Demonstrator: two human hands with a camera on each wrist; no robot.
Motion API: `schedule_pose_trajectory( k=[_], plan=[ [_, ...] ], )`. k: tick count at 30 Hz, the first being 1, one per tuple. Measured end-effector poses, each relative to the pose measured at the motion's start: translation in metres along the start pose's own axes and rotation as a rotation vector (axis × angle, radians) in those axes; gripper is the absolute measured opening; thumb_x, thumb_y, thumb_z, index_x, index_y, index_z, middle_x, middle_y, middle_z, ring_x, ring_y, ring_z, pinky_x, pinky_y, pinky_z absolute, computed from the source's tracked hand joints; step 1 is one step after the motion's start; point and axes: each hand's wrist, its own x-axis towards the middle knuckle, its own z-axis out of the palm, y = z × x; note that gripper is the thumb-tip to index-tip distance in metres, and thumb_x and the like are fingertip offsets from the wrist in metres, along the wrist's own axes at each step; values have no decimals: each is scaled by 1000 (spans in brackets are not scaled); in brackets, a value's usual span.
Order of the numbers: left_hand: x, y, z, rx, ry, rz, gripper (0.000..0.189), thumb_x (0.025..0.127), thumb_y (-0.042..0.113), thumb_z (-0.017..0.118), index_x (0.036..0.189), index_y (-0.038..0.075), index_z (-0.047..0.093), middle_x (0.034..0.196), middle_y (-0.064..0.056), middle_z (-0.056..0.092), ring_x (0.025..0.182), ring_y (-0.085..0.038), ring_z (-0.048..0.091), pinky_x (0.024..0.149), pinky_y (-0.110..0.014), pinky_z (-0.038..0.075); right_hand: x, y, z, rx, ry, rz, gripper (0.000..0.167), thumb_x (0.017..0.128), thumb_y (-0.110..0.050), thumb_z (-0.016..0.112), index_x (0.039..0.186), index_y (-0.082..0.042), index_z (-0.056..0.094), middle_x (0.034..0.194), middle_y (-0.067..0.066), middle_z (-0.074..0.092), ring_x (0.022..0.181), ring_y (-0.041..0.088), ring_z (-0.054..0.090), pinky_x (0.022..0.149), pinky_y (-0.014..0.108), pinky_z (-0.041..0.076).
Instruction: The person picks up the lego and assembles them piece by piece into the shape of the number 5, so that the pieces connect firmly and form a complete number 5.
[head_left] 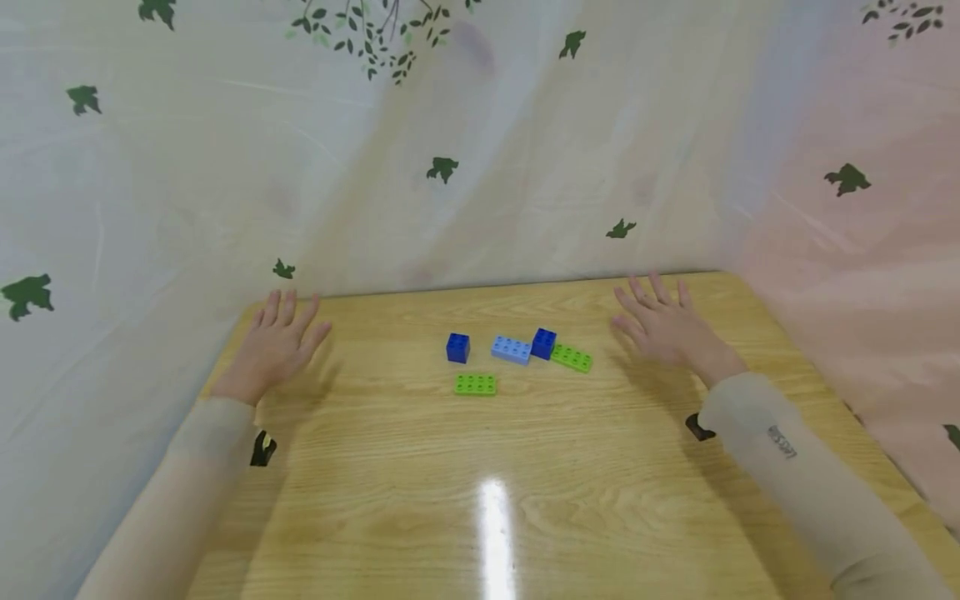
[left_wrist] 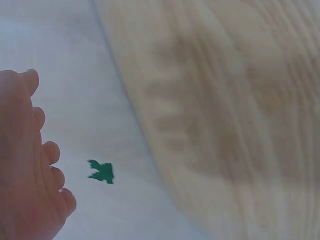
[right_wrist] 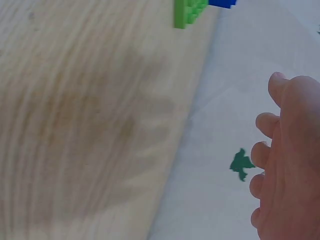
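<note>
My left hand (head_left: 273,348) hovers over the table's left side with fingers spread, holding nothing. On the right, my right hand (head_left: 663,327) is likewise spread and bare, a little to the right of the bricks. Between the hands lie several toy bricks. A dark blue brick (head_left: 458,347) sits leftmost, and a green brick (head_left: 476,384) is in front of it. Further right, a light blue brick (head_left: 512,349), a second dark blue brick (head_left: 543,342) and another green brick (head_left: 572,357) form a row close together. The right wrist view catches part of a green brick (right_wrist: 187,11) at its top edge.
The wooden table (head_left: 375,467) has its back edge against a pale hanging cloth (head_left: 525,217) printed with dark green birds and leaves. Cloth also borders the left and right sides. A dark wrist-camera piece (head_left: 263,448) shows under the left sleeve, another (head_left: 699,427) under the right.
</note>
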Motion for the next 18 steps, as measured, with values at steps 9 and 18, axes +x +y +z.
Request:
schedule_pose_trajectory(
  k=[9,18],
  plan=[
    [10,38,-29,-154,26,58,75,106,62,24,162,26,-10,165,-21,-13,149,-39,-21,115,-71,0,4,-26,-33,83,123,-63,79,103,-65,36,164,-23,8,169,10,0,152,42,0,109,79,3],
    [14,84,-38,-612,-29,101,93,101,61,48,153,40,-26,168,-1,-9,154,-33,8,121,-59,14,12,-61,-43,634,193,-163,95,97,-46,68,160,-44,-3,166,1,22,142,37,41,112,62,34]
  ],
)
